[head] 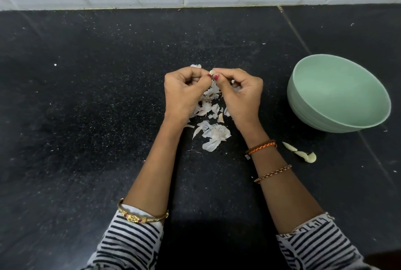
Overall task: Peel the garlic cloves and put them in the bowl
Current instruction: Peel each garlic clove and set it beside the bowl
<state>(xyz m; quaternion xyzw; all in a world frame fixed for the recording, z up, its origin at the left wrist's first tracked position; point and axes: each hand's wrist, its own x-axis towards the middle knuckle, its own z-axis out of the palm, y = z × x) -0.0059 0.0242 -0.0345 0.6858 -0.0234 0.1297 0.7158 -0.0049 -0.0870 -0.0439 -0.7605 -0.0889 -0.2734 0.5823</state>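
- Your left hand (184, 90) and right hand (239, 92) meet near the middle of the counter (86, 107), and both pinch 1 garlic clove (212, 72) between thumb and fingertips, with the other fingers curled in.
- Judging by the grip, you are mid-peel: keep the clove steady in 1 hand and let the other thumbnail catch a loose edge of skin, then pull along the clove's length instead of across it.
- Work above the peel pile (211, 117), so the scraps land on the counter directly beneath your hands and not toward the bowl (338, 93).
- Only a small pale tip of the clove shows between your fingers; you cannot tell from here how much skin is left on it.
- The skins are thin, papery and white, with faint stripes on the larger pieces.
- The pale green bowl sits toward the counter's right edge, and what shows of its inside is bare.
- A few loose cloves (300, 152) lie just in front of the bowl, beside your right wrist; they look smooth and creamy, probably peeled and not yet dropped in.
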